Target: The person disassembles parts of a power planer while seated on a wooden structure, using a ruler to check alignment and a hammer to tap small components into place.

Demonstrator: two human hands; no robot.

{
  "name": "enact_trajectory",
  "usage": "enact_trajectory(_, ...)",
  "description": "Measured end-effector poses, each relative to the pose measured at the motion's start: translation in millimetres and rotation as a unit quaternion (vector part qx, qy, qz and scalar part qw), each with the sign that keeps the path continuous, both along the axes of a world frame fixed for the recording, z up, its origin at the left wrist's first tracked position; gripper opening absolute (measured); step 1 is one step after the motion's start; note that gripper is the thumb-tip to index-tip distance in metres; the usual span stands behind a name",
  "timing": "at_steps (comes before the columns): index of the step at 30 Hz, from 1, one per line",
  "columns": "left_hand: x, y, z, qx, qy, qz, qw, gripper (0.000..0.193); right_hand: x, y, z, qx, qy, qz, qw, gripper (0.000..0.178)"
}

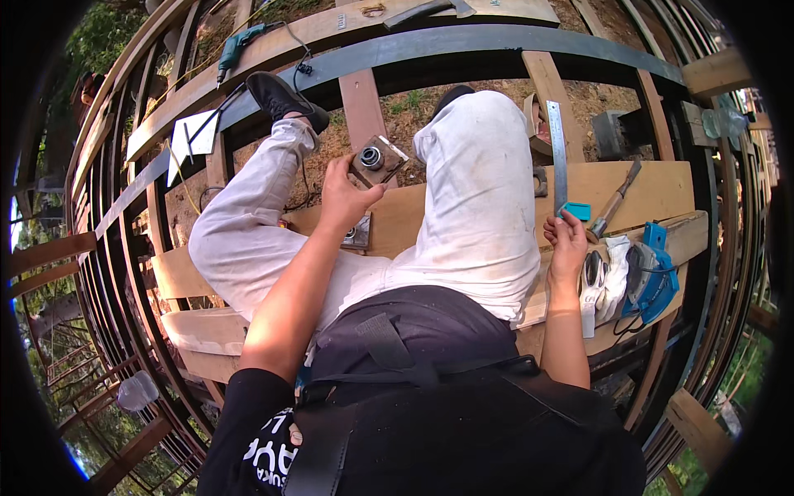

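My left hand [346, 197] is closed on a square metal rim lock [376, 160] with a round cylinder on its face. It holds the lock up between my knees. A second metal piece [359, 234], like the first, lies on the planks under my left forearm, partly hidden. On the right, my right hand [566, 240] has its fingers closed at the teal head of a square [557, 157]. The steel blade of the square points away from me. A chisel [619, 198] with a long handle lies just right of that hand.
White gloves [612, 277] and a blue power tool [649, 281] lie at the right. A green drill [240, 51] with a cord rests far left, near a white sheet [193, 142]. An axe [428, 11] lies on the far beam. Gaps open between the beams [438, 50].
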State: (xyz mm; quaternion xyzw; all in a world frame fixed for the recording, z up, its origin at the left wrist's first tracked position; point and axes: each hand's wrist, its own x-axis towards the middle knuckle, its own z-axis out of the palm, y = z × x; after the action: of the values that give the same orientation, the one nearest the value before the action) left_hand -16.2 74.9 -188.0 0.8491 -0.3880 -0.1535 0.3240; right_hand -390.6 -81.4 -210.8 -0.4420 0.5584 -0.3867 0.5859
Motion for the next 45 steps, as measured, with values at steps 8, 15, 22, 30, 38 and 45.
enact_trajectory(8,-25.3,-0.5,-46.5,0.034,0.066,-0.056,0.996,0.073,-10.3,-49.9,-9.7,-0.097,0.126,-0.04,0.986,0.027)
enact_trajectory(15,-30.1,17.5,-85.1,0.027,0.068,-0.182,0.98,0.057,-21.4,-55.0,-47.9,-0.122,0.247,-0.063,0.959,0.026)
enact_trajectory(22,-24.7,18.0,-81.5,0.067,0.128,-0.169,0.975,0.054,-46.0,-108.7,-37.8,-0.179,0.391,-0.091,0.898,0.024)
enact_trajectory(30,-15.5,-6.8,-76.0,0.083,0.142,-0.186,0.969,0.052,-91.7,-193.9,-49.7,0.037,0.613,0.01,0.789,0.056)
enact_trajectory(38,-39.8,-93.3,-70.0,0.043,0.159,-0.261,0.951,0.05,-104.5,-186.6,-43.7,0.006,0.4,-0.053,0.915,0.066)
enact_trajectory(45,-108.6,-190.8,-81.1,-0.02,0.145,-0.382,0.912,0.049,-85.7,-129.4,46.7,0.117,0.127,-0.051,0.984,0.053)
